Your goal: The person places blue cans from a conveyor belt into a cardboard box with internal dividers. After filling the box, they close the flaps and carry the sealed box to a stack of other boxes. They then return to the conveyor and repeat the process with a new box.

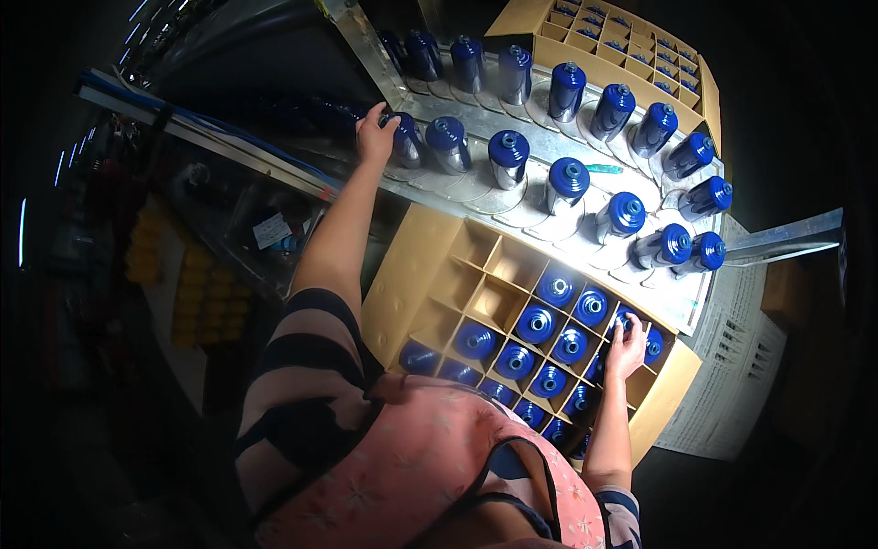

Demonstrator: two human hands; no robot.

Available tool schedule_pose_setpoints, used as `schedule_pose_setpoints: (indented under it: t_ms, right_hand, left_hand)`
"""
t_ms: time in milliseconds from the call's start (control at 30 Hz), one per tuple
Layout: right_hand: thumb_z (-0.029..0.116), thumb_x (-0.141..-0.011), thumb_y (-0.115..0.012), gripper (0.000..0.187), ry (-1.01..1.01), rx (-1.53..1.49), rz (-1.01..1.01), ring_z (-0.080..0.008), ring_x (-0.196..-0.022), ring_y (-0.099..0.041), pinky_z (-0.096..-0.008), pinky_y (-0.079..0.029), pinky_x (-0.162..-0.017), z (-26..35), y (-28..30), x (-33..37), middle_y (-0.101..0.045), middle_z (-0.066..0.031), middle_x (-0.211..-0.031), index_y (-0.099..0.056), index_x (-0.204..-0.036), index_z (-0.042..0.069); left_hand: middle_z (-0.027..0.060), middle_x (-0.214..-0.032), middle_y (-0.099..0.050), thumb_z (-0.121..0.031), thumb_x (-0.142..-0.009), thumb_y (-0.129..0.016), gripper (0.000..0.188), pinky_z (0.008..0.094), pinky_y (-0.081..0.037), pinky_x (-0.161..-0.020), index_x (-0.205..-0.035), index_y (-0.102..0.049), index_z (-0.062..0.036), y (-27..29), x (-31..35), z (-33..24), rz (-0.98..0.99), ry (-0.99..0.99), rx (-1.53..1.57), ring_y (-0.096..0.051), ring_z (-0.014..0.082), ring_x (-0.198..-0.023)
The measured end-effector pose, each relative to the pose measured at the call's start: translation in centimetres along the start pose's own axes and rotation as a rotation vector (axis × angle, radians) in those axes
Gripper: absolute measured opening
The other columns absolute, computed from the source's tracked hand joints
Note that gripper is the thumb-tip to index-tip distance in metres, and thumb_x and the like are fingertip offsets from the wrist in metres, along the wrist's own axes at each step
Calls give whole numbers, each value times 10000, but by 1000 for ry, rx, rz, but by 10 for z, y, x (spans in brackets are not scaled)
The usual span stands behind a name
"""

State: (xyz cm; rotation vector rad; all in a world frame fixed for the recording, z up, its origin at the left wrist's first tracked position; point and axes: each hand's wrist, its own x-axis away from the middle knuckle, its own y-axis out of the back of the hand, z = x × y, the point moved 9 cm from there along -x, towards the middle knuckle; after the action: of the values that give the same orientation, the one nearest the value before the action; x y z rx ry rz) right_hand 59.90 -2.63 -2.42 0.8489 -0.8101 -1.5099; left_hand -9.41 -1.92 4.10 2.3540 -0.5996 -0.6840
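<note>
My left hand (373, 137) reaches far out to the left end of the nearer conveyor row. Its fingers close at the neck of a bottle (408, 146) with a glossy blue shoulder and a paler lower body. Down at the right, my right hand (626, 352) grips the top of another blue bottle (624, 316), which sits in a compartment of the cardboard box (393, 284). Its fingers hide part of that bottle. Several more blue bottles (536, 323) stand upright in the divided box, and some compartments at its upper left hold none.
A looped conveyor (540, 123) of round plates carries two rows of upright blue bottles (569, 178). Behind it stands a second divided carton (604, 46). A metal rail (786, 238) juts out at the right, above printed sheets (722, 366). Yellow items (197, 297) lie at the left.
</note>
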Motion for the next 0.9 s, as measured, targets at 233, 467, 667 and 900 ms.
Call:
schedule_pose_setpoints:
  t_ms: [233,467,667,900]
  right_hand:
    - [201,-853,-697,255,49,17,-35,-200,-661,-507,-348,-444,-651,8,5,0,-517,-44,-713,-654,-1103,175]
    - [211,-845,-695,242,67,49,-30,-235,-697,-555,-374,-461,-673,0,-1,1,-593,-68,-749,-654,-1075,147]
    - [187,-847,-697,244,117,-29,-58,-223,-652,-515,-373,-446,-652,1,-1,3,-537,-64,-697,-650,-1084,151]
    - [182,-848,-699,243,87,-16,-64,-227,-651,-506,-376,-448,-666,4,2,0,-539,-67,-700,-651,-1082,137]
  left_hand:
    - [170,-996,-689,-211,-774,-743,368,363,-497,-835,-1122,-672,-115,-48,1,21,171,-61,240,-643,302,-939]
    - [164,-961,-702,-174,-772,-735,322,342,-509,-768,-1077,-687,-86,-71,15,7,165,-8,301,-681,273,-866]
    - [142,-1011,-696,-199,-773,-748,365,347,-500,-830,-1119,-683,-101,-69,16,-12,223,-178,256,-646,282,-952]
    - [159,-1097,-667,-217,-793,-739,431,399,-479,-912,-1207,-647,-140,22,-71,46,-38,-75,-1,-585,325,-1044]
